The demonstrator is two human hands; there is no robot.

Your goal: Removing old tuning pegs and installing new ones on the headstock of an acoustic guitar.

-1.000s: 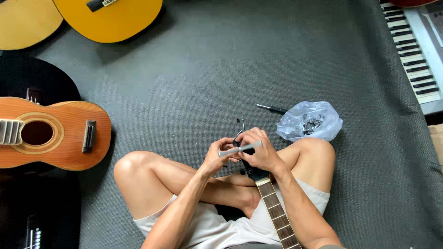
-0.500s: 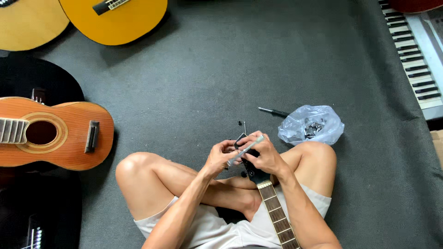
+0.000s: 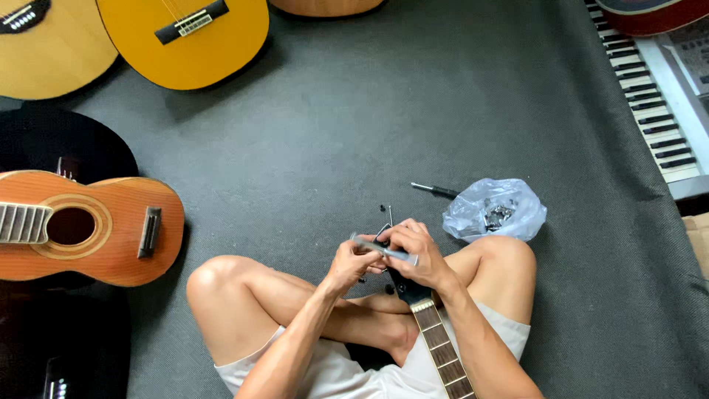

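Both hands close on a slim grey tool (image 3: 384, 251): the left hand (image 3: 353, 260) pinches its near end, the right hand (image 3: 415, 251) clamps it over the guitar's headstock (image 3: 402, 284), which rests in the lap so the neck (image 3: 442, 347) stays steady. At two o'clock a plastic bag of small parts (image 3: 493, 210) and a screwdriver (image 3: 436, 191) lie within reach.

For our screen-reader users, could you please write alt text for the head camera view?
A person sitting cross-legged on grey carpet holds a slim grey tool in both hands, left hand and right hand, over a guitar headstock. Acoustic guitars, a plastic bag and a keyboard lie around.
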